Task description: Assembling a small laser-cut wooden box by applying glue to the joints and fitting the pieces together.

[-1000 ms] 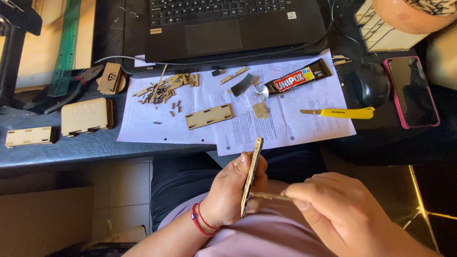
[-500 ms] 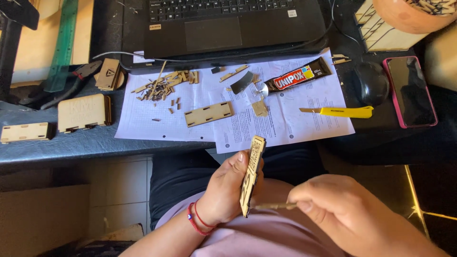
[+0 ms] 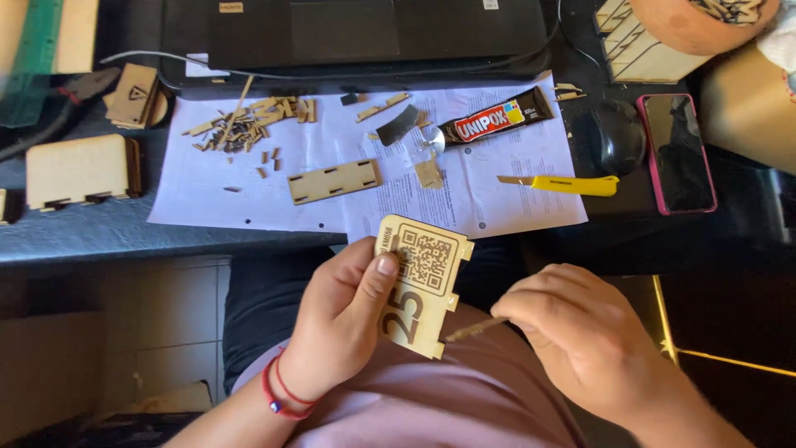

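Observation:
My left hand (image 3: 344,311) holds a thin laser-cut wooden panel (image 3: 421,286) over my lap, its engraved face turned up towards me, thumb pressed on the upper left part. My right hand (image 3: 572,340) pinches a thin wooden stick (image 3: 474,329) whose tip touches the panel's lower right edge. A red cord bracelet (image 3: 278,392) circles my left wrist. On the white paper sheets (image 3: 332,158) on the desk lie a slotted wooden strip (image 3: 334,181), a heap of small wooden offcuts (image 3: 240,124) and a black glue tube (image 3: 496,116).
A yellow utility knife (image 3: 560,183) lies at the paper's right edge. Beyond it are a black mouse (image 3: 618,137) and a pink-cased phone (image 3: 677,151). A laptop (image 3: 365,33) stands behind the paper. An assembled wooden box (image 3: 79,170) sits at the left.
My left hand has turned the panel from edge-on to face-up, so its engraved side now shows. The right hand with the stick has stayed at the panel's lower edge.

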